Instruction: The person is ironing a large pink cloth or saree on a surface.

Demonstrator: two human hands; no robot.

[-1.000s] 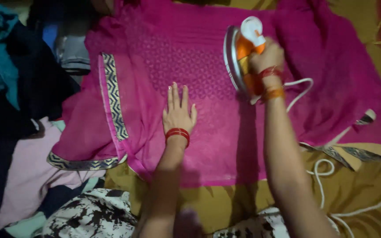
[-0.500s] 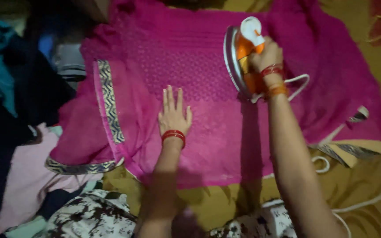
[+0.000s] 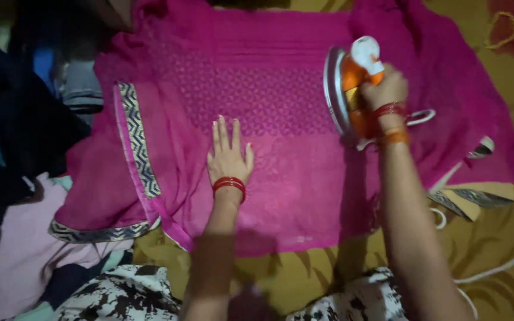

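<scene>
Right hand: the right hand (image 3: 383,89) is gripping the handle of the orange and white iron (image 3: 352,89), fingers (image 3: 388,80) wrapped fully closed around it; red bangles at the wrist.
Iron: tipped onto its side, metal soleplate facing left, resting on the upper right part of the pink garment (image 3: 281,113).
Left hand: the left hand (image 3: 228,156) is lying flat on the garment's middle, fingers (image 3: 224,134) straight, close together and holding nothing.
Garment: spread over the yellow patterned bedspread (image 3: 304,276), its patterned trim band (image 3: 138,139) running down the left side.
Change since a second ago: iron, both hands and garment are keeping much the same places; the view is sitting slightly differently.
Cord: the white cord (image 3: 495,268) is trailing toward the bedspread's lower right corner, partly hidden behind the right forearm.
Hard to make out: the clothes pile (image 3: 25,178) along the left edge is dark and cut off; the garment's top is leaving the frame.
</scene>
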